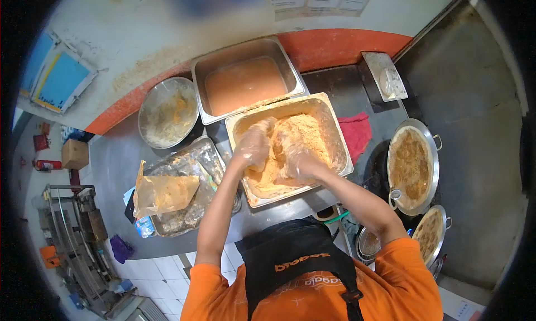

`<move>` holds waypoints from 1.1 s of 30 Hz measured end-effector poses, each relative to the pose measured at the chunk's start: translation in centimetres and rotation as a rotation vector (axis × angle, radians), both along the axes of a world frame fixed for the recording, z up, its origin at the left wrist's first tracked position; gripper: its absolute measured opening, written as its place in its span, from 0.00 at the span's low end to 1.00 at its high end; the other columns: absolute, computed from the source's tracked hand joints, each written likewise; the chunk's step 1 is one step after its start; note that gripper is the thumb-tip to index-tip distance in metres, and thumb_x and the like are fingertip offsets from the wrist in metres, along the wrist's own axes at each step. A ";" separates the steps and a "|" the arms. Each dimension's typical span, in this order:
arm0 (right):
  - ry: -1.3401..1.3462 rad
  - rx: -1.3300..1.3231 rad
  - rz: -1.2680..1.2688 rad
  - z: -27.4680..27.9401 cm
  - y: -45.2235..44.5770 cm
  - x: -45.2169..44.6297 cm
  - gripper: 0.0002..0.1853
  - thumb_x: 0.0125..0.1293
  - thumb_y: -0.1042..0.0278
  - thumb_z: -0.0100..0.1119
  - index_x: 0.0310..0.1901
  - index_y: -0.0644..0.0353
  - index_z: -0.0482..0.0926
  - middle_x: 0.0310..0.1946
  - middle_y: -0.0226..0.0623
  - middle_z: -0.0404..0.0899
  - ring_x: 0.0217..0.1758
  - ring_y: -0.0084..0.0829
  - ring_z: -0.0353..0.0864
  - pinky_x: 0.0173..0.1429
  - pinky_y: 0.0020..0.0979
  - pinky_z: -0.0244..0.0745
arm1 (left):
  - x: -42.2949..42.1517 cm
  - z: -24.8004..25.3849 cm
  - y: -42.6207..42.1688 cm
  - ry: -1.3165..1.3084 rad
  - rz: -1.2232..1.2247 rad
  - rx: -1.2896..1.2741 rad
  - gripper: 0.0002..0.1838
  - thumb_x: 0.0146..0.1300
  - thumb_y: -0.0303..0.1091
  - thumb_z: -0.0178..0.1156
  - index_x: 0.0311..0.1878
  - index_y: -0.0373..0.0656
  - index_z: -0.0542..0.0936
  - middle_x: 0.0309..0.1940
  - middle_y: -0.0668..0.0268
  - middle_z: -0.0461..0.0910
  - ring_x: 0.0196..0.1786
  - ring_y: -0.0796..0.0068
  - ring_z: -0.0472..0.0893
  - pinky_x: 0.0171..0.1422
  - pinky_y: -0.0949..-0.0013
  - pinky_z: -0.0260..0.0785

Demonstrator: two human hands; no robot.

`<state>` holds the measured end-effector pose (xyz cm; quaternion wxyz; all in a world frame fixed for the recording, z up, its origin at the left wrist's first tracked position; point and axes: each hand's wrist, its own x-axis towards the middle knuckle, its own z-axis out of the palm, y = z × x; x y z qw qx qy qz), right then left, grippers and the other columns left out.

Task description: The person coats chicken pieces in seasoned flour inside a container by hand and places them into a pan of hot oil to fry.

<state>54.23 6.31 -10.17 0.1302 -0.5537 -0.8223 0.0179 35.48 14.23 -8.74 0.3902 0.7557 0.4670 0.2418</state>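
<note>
A deep metal pan (345, 163) holds an orange-yellow crumbly coating (307, 132), heaped toward its back right. Both hands are inside it and wear clear plastic gloves dusted with the coating. On the pan's left side, my left hand (254, 145) has its fingers curled down in the coating; what they grip, if anything, is hidden. My right hand (298, 160) is near the middle, close to coated pieces, its fingers partly buried. Behind this pan stands a second metal pan (201, 100) of orange-brown liquid (243, 86).
At the left are a round bowl (167, 113) with floury residue and a crusted tray (173, 220) under a brown paper bag (167, 193). A red cloth (355, 135) lies right of the pan. Two wide pans of bubbling oil (412, 167) (429, 234) stand farther right.
</note>
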 end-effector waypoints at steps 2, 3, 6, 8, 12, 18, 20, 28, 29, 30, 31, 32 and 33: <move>0.075 -0.467 -0.155 2.4 2.0 2.0 0.18 0.62 0.65 0.58 0.47 0.72 0.80 0.41 0.60 0.83 0.47 0.51 0.85 0.53 0.45 0.79 | 1.6 -3.6 1.6 0.468 -0.442 -0.017 0.28 0.54 0.24 0.59 0.62 0.38 0.76 0.48 0.43 0.83 0.53 0.48 0.84 0.54 0.53 0.77; 0.058 -0.469 -0.186 1.9 3.8 3.6 0.17 0.62 0.63 0.58 0.45 0.70 0.81 0.38 0.59 0.83 0.44 0.50 0.85 0.50 0.46 0.80 | 2.4 -4.8 2.3 0.705 -0.663 -0.017 0.29 0.52 0.26 0.60 0.62 0.39 0.77 0.48 0.42 0.83 0.53 0.45 0.83 0.55 0.51 0.76; 0.270 -0.483 -0.431 -1.5 6.7 7.4 0.15 0.61 0.59 0.59 0.36 0.65 0.85 0.31 0.56 0.84 0.36 0.49 0.86 0.44 0.48 0.80 | 4.1 -4.6 0.7 0.727 -0.586 0.049 0.28 0.53 0.39 0.65 0.59 0.44 0.80 0.47 0.45 0.84 0.52 0.45 0.83 0.54 0.50 0.76; -0.046 -0.271 -0.173 -1.9 7.1 7.3 0.13 0.59 0.61 0.59 0.34 0.63 0.85 0.32 0.54 0.85 0.38 0.48 0.87 0.44 0.47 0.80 | 4.1 -3.2 0.0 0.663 -0.567 -0.020 0.30 0.55 0.51 0.66 0.60 0.48 0.81 0.45 0.46 0.84 0.50 0.45 0.83 0.53 0.49 0.76; -0.133 -0.615 -0.240 2.7 6.5 6.1 0.14 0.48 0.69 0.67 0.38 0.59 0.90 0.42 0.53 0.87 0.49 0.45 0.88 0.50 0.41 0.83 | 2.8 -5.9 0.9 0.650 -0.620 -0.098 0.26 0.58 0.48 0.65 0.59 0.50 0.82 0.43 0.45 0.84 0.48 0.48 0.84 0.52 0.50 0.75; 0.068 -0.374 -0.234 -1.0 6.5 6.1 0.13 0.52 0.72 0.65 0.40 0.65 0.88 0.41 0.55 0.86 0.48 0.50 0.88 0.49 0.43 0.84 | -0.3 -4.6 -1.0 0.643 -0.485 0.416 0.21 0.58 0.32 0.61 0.57 0.41 0.83 0.41 0.50 0.85 0.43 0.54 0.84 0.48 0.59 0.77; 0.197 -0.328 -0.184 2.4 4.0 7.0 0.12 0.54 0.73 0.64 0.41 0.66 0.86 0.40 0.55 0.86 0.48 0.50 0.88 0.49 0.45 0.84 | -0.7 -2.0 -1.4 0.528 -0.456 0.407 0.18 0.59 0.30 0.61 0.53 0.37 0.84 0.40 0.53 0.86 0.40 0.59 0.84 0.46 0.63 0.77; 0.016 -0.366 -0.227 -0.4 4.1 6.1 0.10 0.55 0.71 0.64 0.38 0.62 0.88 0.42 0.51 0.87 0.46 0.46 0.88 0.50 0.43 0.83 | -3.0 1.7 -0.3 0.444 -0.233 0.362 0.14 0.57 0.29 0.71 0.47 0.36 0.84 0.34 0.63 0.86 0.33 0.75 0.83 0.36 0.70 0.76; -0.107 -0.340 -0.199 -1.9 5.3 5.5 0.10 0.55 0.71 0.65 0.38 0.62 0.88 0.42 0.52 0.87 0.46 0.46 0.88 0.50 0.43 0.83 | -3.5 2.1 0.1 0.535 -0.200 0.411 0.14 0.58 0.30 0.70 0.47 0.36 0.84 0.33 0.63 0.86 0.33 0.76 0.83 0.35 0.70 0.76; -0.196 -0.349 -0.118 -1.6 5.2 5.8 0.10 0.55 0.72 0.65 0.39 0.60 0.89 0.41 0.50 0.88 0.46 0.45 0.89 0.51 0.41 0.83 | -2.2 4.5 -1.1 0.545 -0.058 0.145 0.18 0.54 0.34 0.72 0.49 0.40 0.86 0.34 0.55 0.87 0.32 0.61 0.85 0.39 0.60 0.77; -0.153 -0.307 -0.110 -1.7 5.0 6.0 0.10 0.55 0.73 0.65 0.39 0.59 0.89 0.42 0.49 0.88 0.47 0.45 0.89 0.49 0.42 0.83 | -2.4 4.8 -1.1 0.421 -0.065 0.103 0.19 0.55 0.34 0.72 0.50 0.40 0.85 0.35 0.55 0.87 0.34 0.61 0.86 0.40 0.61 0.77; -0.111 -0.265 -0.106 -1.8 4.8 6.4 0.11 0.55 0.74 0.64 0.40 0.58 0.89 0.42 0.47 0.88 0.47 0.44 0.89 0.47 0.43 0.83 | -2.6 4.9 -0.9 0.295 -0.076 0.061 0.19 0.55 0.33 0.72 0.51 0.39 0.85 0.36 0.55 0.87 0.35 0.60 0.86 0.41 0.61 0.78; -0.067 -0.226 -0.099 -2.1 4.4 6.6 0.12 0.55 0.75 0.64 0.41 0.58 0.90 0.43 0.45 0.89 0.48 0.44 0.89 0.45 0.45 0.83 | -3.3 5.0 -1.0 0.251 -0.085 0.077 0.19 0.56 0.33 0.72 0.51 0.39 0.84 0.37 0.56 0.88 0.37 0.61 0.87 0.43 0.62 0.79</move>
